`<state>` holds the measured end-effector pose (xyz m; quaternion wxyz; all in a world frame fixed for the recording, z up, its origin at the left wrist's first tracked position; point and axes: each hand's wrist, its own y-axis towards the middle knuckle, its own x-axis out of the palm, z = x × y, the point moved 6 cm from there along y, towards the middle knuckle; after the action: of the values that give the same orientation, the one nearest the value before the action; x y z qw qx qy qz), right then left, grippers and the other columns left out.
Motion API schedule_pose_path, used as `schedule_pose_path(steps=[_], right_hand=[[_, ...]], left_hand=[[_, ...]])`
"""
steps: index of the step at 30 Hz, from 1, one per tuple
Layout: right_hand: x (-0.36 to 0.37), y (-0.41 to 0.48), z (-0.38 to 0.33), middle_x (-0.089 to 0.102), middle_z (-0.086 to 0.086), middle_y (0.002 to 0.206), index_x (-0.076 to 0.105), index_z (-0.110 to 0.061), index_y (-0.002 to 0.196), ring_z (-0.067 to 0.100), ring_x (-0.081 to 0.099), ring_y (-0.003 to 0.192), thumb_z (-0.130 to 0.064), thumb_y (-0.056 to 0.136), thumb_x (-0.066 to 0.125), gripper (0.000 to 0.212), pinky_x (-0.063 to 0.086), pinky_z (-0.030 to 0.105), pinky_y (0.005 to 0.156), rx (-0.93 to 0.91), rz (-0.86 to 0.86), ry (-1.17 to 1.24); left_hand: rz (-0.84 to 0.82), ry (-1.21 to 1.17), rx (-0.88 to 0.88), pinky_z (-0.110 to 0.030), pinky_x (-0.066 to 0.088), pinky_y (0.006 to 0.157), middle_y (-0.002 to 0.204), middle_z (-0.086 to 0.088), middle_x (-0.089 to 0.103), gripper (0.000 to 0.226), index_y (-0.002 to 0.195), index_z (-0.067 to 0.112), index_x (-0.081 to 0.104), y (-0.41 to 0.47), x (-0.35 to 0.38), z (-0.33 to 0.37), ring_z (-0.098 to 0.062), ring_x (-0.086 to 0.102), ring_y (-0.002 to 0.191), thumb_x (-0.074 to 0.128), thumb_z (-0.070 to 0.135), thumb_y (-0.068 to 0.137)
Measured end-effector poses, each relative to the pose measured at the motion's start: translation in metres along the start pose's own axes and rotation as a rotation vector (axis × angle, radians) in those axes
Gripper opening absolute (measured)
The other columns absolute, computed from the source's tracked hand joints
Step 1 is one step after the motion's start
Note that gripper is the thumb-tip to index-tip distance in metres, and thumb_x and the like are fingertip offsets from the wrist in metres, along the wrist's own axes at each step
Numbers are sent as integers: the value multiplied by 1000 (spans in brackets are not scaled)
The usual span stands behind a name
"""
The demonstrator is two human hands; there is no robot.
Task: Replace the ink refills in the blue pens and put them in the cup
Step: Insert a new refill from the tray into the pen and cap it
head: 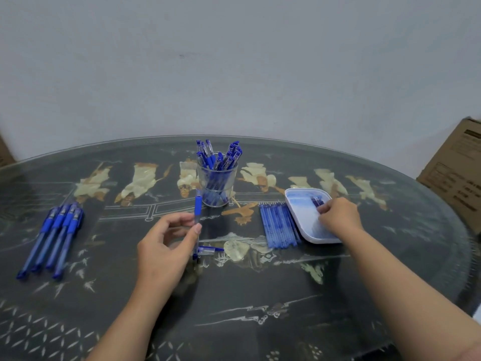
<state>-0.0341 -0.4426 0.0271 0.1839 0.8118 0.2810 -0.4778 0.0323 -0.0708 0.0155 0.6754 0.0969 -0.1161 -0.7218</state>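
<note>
Left hand [161,246] pinches clear pen barrel [197,208], blue grip; right hand [341,214] curled inside white rounded-square tray [302,217], hold unclear.

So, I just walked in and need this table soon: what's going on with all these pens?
A person is refilling pens. Their left hand pinches a clear pen barrel with a blue grip upright, while the right hand reaches into the white square tray beside a row of blue refills. A clear glass cup holds many capped blue pens; four more blue pens lie at the left. A blue pen cap lies near the left hand.
</note>
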Motion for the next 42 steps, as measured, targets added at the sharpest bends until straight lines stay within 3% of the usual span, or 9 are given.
schedule_pose_path(steps=[6,11,13,15,17,20,27,32,42], right_hand=[[3,-3,-6,66,11,122,77,-15,101,31,60,112,5,88,45,39,50,35,93,-17,-31,-18],[3,-2,-5,68,16,113,76,-2,95,33,63,103,1,90,47,29,54,39,86,9,-43,11],[2,-4,-8,68,13,115,77,-6,96,30,62,101,-1,90,48,30,53,38,86,20,-53,70],[3,-9,-15,69,9,109,76,-14,96,21,58,84,1,90,48,32,48,33,76,36,-94,272],[6,-20,-28,65,7,86,73,-16,103,15,49,67,5,89,50,34,44,28,64,65,-191,560],[12,-42,-56,62,9,82,64,-11,116,17,51,66,9,90,53,34,45,27,54,84,-370,968],[7,-101,-141,65,2,74,67,-12,115,14,60,67,8,93,54,32,56,32,62,-63,-653,1389],[9,-119,-168,67,-2,67,68,-12,110,13,58,70,7,95,53,29,57,33,67,-88,-665,1512],[17,-122,-171,65,3,77,69,-13,107,15,58,73,8,95,52,29,58,33,66,-46,-647,1486]], left_hand=[[-26,20,2,-52,57,85,88,2,72,21,92,19,70,-1,1,0,-18,69,81,75,2,80],[-20,24,-9,-51,57,85,90,-3,72,20,92,16,70,-1,1,1,-16,68,81,75,1,80],[-20,22,-13,-51,57,84,89,-2,72,20,92,16,70,-2,1,1,-17,68,82,75,1,80],[-25,27,-10,-48,57,84,88,0,72,21,91,18,70,-2,1,2,-16,68,81,75,1,80],[-44,38,-4,-42,58,82,89,4,72,22,91,20,70,-2,2,3,-16,69,81,75,1,80],[-83,44,4,-32,58,80,89,7,72,23,90,22,70,-3,5,5,-14,68,79,74,1,80],[-115,72,48,-18,54,74,87,6,73,26,89,23,72,-6,8,9,-8,68,77,74,-1,80],[-118,91,93,-19,54,72,87,-2,72,25,90,19,73,-7,8,12,-8,67,77,75,-3,79],[-127,81,111,-19,54,69,85,-2,72,25,90,19,73,-8,8,15,-9,67,73,75,-3,78]])
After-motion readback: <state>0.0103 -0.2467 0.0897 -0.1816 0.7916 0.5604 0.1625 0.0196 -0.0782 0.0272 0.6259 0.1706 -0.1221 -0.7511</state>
